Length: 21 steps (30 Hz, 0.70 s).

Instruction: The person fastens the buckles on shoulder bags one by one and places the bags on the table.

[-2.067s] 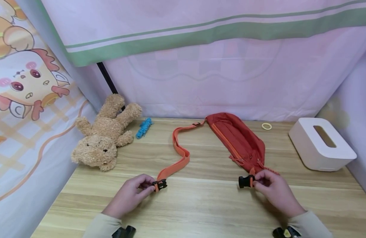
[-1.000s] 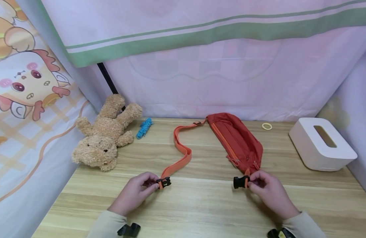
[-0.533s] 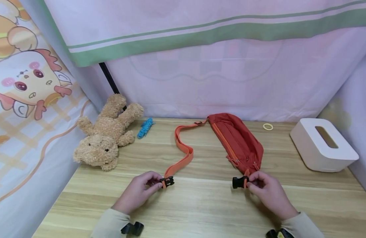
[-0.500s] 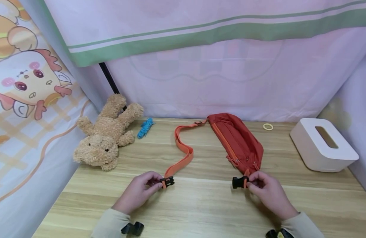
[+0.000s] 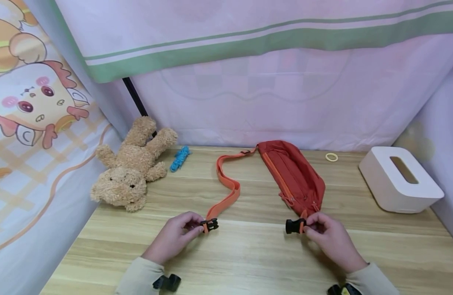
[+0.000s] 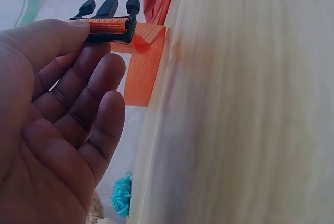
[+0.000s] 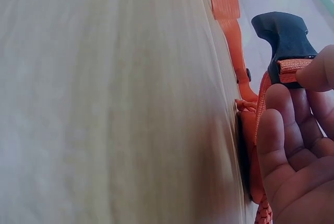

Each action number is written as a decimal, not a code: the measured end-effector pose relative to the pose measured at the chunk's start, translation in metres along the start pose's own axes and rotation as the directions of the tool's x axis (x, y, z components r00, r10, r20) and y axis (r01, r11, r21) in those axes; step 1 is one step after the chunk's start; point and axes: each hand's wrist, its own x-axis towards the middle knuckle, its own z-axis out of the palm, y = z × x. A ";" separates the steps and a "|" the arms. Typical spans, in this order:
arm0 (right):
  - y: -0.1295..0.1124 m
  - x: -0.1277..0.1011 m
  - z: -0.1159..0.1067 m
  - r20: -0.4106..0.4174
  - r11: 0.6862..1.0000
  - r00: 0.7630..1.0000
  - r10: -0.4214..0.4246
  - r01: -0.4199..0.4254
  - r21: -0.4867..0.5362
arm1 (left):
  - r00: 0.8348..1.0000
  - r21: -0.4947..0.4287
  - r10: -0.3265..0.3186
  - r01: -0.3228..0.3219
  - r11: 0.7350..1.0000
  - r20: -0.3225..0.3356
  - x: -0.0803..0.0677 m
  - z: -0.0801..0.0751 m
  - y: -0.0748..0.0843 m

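A red waist bag (image 5: 294, 176) lies on the wooden table (image 5: 248, 262), its orange strap (image 5: 226, 190) curving toward me on the left. My left hand (image 5: 176, 237) pinches the pronged black buckle half (image 5: 209, 225) (image 6: 107, 20) at the strap's end. My right hand (image 5: 327, 237) pinches the black socket half (image 5: 293, 226) (image 7: 284, 38) at the bag's near end. The two buckle halves face each other, a wide gap of bare table between them.
A tan teddy bear (image 5: 132, 174) lies at the back left with a blue cord bundle (image 5: 179, 158) beside it. A white tissue box (image 5: 399, 178) stands at the right and a small yellow ring (image 5: 331, 157) near the back curtain.
Both hands have drawn inward: the left buckle half moved right and the right one moved left, so the gap between them is narrower.
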 end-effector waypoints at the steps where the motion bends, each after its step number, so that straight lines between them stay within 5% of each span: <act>1: 0.000 0.000 0.000 0.001 1.000 1.000 0.001 -0.001 0.003 | 1.000 -0.002 -0.005 0.005 1.000 0.004 0.000 0.000 0.000; 21: -0.006 0.000 0.007 0.019 0.997 0.999 0.031 -0.032 0.073 | 0.999 -0.022 -0.003 0.004 1.000 0.040 0.008 0.005 0.003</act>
